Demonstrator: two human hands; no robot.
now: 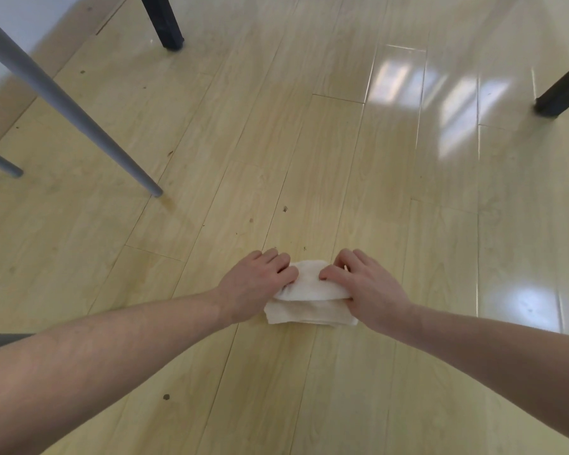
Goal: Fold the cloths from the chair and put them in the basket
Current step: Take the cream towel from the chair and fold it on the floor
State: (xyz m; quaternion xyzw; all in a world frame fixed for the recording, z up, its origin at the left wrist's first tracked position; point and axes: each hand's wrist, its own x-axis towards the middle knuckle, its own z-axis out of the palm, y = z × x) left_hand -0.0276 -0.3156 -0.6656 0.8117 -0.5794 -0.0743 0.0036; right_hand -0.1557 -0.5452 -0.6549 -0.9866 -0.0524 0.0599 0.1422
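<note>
Both hands work on one white cloth (pixel 309 303) that lies on the floor (pixel 309 142), low in the middle of the head view. Left hand (pixel 260 284) comes in from the lower left on a bare forearm; its fingers are curled over the cloth's left end and grip the upper layer there. Right hand (pixel 365 287) comes in from the lower right on a bare forearm; its fingers are bent down onto the cloth's right end, with the thumb side against the edge, pinching the same upper layer. The two hands sit close together, with a short stretch of cloth showing between them.

The floor is pale yellow wood-look planking, glossy, with bright window reflections on its right part and a few small dark specks scattered over it. No writing, label or brand mark can be read anywhere on it or on the cloth.

A long grey leg (pixel 63 103) slants across the upper left and ends on the floor well to the left of the hands; a shorter grey leg (pixel 0 162) shows at the left edge. A black leg (pixel 166 21) stands at the top, left of centre, and another black leg (pixel 562 90) enters at the right edge. A dark grey strip (pixel 4 341) shows at the left edge just above the left forearm; what it belongs to cannot be told.

The cloth is already folded into a small, thick rectangle of several layers, its top layer rounded over and its lower edge flat on the planks.
</note>
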